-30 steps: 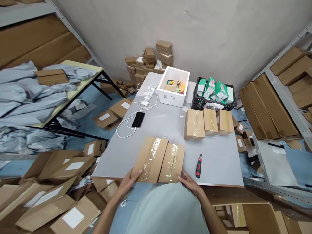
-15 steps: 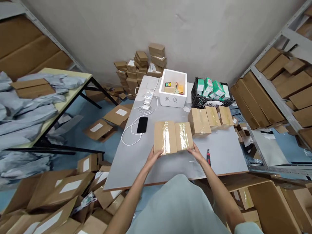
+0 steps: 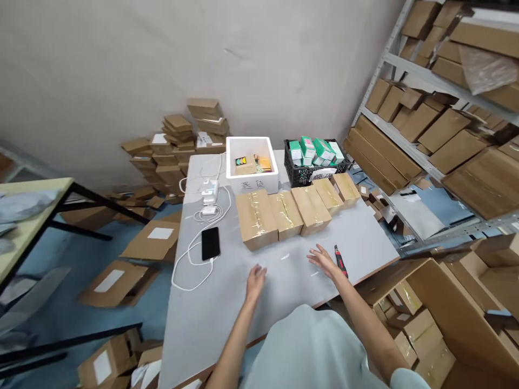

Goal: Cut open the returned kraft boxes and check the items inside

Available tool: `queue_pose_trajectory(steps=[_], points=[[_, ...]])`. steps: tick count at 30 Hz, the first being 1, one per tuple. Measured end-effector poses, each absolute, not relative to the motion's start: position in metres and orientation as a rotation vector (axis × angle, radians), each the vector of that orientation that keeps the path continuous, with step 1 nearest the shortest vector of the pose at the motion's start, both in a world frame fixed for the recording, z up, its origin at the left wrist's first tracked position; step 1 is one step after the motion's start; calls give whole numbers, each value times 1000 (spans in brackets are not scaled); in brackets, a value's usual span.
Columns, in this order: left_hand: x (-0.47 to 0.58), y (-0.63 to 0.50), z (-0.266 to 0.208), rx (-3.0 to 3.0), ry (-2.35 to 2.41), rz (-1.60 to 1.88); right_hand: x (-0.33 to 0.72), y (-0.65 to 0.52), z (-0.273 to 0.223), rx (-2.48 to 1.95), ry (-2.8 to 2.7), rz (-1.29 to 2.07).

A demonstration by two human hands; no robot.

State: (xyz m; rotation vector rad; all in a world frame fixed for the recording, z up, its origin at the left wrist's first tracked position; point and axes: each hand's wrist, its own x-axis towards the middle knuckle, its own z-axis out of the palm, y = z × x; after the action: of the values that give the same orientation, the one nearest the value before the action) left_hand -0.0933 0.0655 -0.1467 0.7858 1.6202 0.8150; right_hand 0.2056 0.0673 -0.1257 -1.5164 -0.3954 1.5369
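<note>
Several taped cardboard boxes stand side by side in a row across the grey table. The leftmost and largest is a brown box; a narrower box touches its right side. My left hand hovers over the tabletop in front of the large box, holding nothing, its fingers slightly curled and apart. My right hand is empty too, fingers spread, just left of a red and black utility knife lying on the table.
Behind the row are a white foam box and a black crate of green-and-white cartons. A phone on a white cable lies at left. Right of the table stands a large open carton containing boxes; shelving rises beyond.
Both hands have let go of the two boxes and drawn back. Those boxes now sit farther back, in line with the others. The view has turned to the right.
</note>
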Motion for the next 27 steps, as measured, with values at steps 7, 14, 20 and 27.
queue_pose_trajectory(steps=[7, 14, 20, 27], points=[[-57, -13, -185, 624, 1460, 588, 316, 43, -114, -1774, -368, 1326], [38, 87, -133, 853, 1405, 648, 392, 142, -97, -1769, -551, 1177], [132, 163, -121, 905, 1383, 721, 438, 219, -101, -1898, -891, 926], [197, 195, -125, 920, 1390, 795, 477, 324, -106, -2281, -1296, 599]])
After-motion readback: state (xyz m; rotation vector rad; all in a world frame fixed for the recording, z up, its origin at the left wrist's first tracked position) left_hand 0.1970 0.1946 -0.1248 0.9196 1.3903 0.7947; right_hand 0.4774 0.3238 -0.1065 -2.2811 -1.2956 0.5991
